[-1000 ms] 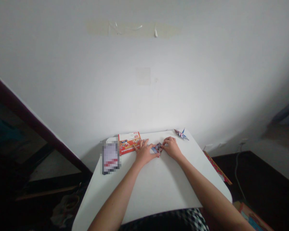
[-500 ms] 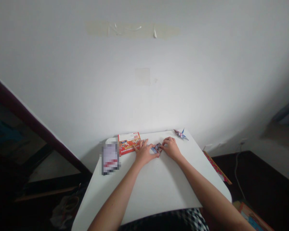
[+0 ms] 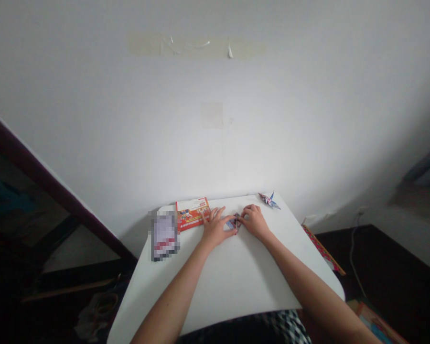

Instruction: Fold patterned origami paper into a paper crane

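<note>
A small piece of folded printed paper, blue and reddish, lies on the white table between my hands. My left hand holds it with thumb and index finger at its edges, the other fingers spread toward a red and white booklet. My right hand has its fingertips pinched on the paper's right side. The fingers partly cover the paper, so its exact folds are hidden. Farther back on the right sits a finished-looking folded paper crane in similar printed paper.
A blurred-out phone-like object lies at the table's left side. The white wall rises directly behind the table. Right of the table hang a cable and a red patterned item with a wooden edge.
My left hand's spread fingers have shifted slightly right, off the booklet's edge. The right hand's fingertips have moved a little on the paper.
</note>
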Demonstrator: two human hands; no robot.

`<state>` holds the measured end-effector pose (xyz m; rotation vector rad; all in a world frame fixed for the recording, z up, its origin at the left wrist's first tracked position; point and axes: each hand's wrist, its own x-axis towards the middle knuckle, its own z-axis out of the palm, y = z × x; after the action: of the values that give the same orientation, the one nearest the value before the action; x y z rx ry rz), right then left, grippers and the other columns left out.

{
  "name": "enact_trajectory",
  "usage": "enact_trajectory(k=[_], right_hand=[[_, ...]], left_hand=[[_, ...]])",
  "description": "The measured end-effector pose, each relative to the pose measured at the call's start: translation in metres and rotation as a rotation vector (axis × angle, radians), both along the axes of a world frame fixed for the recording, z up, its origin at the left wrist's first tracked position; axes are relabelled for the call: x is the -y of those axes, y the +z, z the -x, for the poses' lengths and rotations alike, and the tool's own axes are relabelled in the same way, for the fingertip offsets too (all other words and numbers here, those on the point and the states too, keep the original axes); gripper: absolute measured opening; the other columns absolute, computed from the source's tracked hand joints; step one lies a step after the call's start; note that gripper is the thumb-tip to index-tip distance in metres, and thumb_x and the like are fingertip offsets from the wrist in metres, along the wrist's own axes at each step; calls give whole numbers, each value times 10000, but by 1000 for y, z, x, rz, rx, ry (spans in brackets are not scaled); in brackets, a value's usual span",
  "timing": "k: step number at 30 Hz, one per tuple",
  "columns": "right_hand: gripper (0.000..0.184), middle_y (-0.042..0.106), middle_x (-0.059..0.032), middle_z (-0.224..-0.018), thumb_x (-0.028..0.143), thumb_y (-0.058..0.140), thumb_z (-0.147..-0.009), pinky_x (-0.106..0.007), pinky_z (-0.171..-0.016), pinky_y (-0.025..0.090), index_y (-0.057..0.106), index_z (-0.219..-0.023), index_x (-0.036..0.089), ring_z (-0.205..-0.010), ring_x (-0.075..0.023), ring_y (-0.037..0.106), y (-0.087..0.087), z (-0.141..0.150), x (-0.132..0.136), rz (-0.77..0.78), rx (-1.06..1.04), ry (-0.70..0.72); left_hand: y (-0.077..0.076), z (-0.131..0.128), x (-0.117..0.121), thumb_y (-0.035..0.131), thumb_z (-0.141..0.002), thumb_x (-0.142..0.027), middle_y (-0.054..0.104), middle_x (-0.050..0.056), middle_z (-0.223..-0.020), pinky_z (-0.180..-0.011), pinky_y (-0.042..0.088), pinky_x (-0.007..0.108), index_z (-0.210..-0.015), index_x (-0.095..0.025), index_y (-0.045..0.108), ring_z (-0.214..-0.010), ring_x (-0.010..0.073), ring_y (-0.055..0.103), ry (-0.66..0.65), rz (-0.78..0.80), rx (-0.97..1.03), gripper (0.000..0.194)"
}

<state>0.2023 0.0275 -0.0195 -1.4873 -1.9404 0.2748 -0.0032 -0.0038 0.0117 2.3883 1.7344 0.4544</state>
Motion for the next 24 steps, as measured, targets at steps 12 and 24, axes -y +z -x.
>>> enact_trajectory(k=[12, 24], right_hand=[[73, 660, -117, -1144, 255, 717, -880, -407, -1030, 451, 776, -885, 212, -1145, -284, 560, -6, -6, -6, -18, -56, 9], [102, 721, -108, -1087, 242, 719, -848, -425, -1022, 466, 803, -806, 204, -1076, -267, 624, -2, -20, -11, 2, -139, 77]], left_hand=[[-2, 1, -2, 736, -797, -651, 387, -71, -1662, -1244, 27, 734, -1253, -560, 690, -1545, 391, 274, -8, -11, 1, 468], [-3, 2, -4, 738, -790, -666, 398, -45, -1661, -1191, -24, 801, -1261, -590, 669, -1534, 418, 292, -11, 6, 12, 482]])
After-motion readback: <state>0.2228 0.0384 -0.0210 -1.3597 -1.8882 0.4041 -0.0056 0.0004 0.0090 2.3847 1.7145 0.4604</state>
